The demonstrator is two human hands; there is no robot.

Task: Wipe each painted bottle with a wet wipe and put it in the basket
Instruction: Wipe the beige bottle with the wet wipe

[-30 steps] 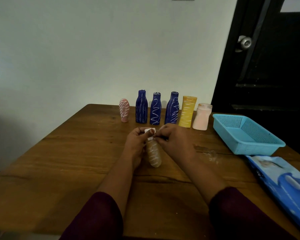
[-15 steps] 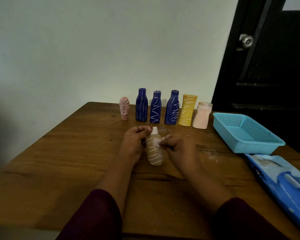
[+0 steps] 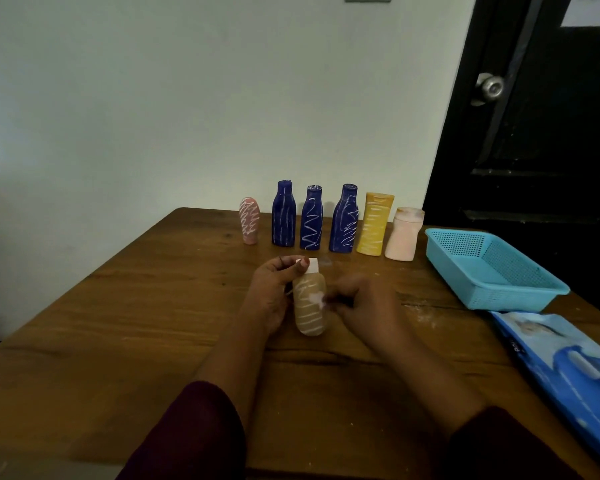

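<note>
The tan bottle [image 3: 309, 306], marked with white zigzag lines, sits at the centre of the table [image 3: 118, 323], between both hands, with its white cap [image 3: 313, 265] pointing away from the person. Whether its base touches the table cannot be determined. The left hand [image 3: 271, 292] grips the bottle from the left side, its fingers curled round the upper part and one fingertip resting at the cap. The right hand [image 3: 364, 306] has its fingers closed in a pinch on a small white wet wipe [image 3: 317, 298] and presses it against the right side of the bottle. Six further bottles stand upright in a row at the far edge of the table: a pink bottle [image 3: 249, 221] at the left, three blue bottles [image 3: 311, 220], a yellow bottle [image 3: 373, 225], and a peach bottle [image 3: 403, 235] at the right. The basket [image 3: 510, 299], light blue and perforated, lies to the right of the row, well apart from the hands. A blue pack of wipes [image 3: 568, 368] lies on the table just in front of the basket. A dark door [image 3: 534, 150] with a metal knob [image 3: 492, 87] stands behind the basket.
</note>
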